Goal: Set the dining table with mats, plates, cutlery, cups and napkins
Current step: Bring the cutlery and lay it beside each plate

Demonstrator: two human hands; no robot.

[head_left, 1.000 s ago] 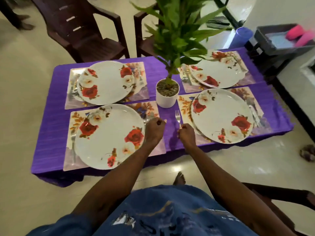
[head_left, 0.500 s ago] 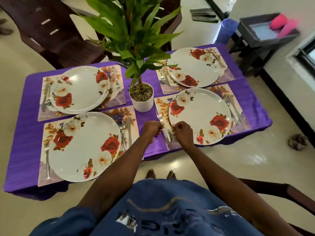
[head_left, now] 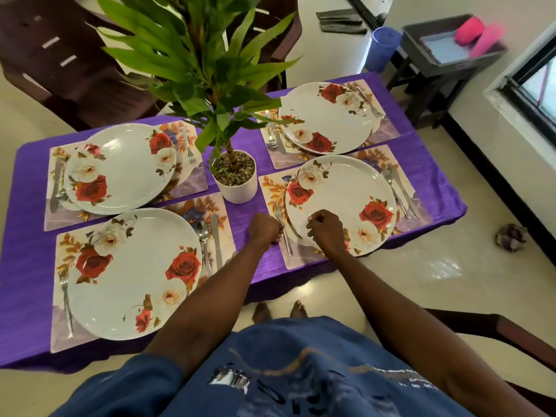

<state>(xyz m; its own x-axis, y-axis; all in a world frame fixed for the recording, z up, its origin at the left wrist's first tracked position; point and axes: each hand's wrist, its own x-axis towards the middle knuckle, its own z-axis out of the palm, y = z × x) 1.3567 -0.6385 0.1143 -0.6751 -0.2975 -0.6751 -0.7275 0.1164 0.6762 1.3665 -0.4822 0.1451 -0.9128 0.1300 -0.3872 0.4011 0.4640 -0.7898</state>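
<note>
With the left hand (head_left: 264, 228) pinching the fork (head_left: 282, 228) at the near-right mat's (head_left: 301, 258) left edge and the curled right hand (head_left: 326, 231) empty over the plate (head_left: 340, 203), the fork should probably lie straight beside the rim.

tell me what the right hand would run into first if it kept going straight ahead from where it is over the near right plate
Probably nothing at once: the right hand points up across the bare middle of the near right plate. Going on that way, it would likely reach that plate's far rim, then the far right plate. Its height above the plate is unclear.
</note>
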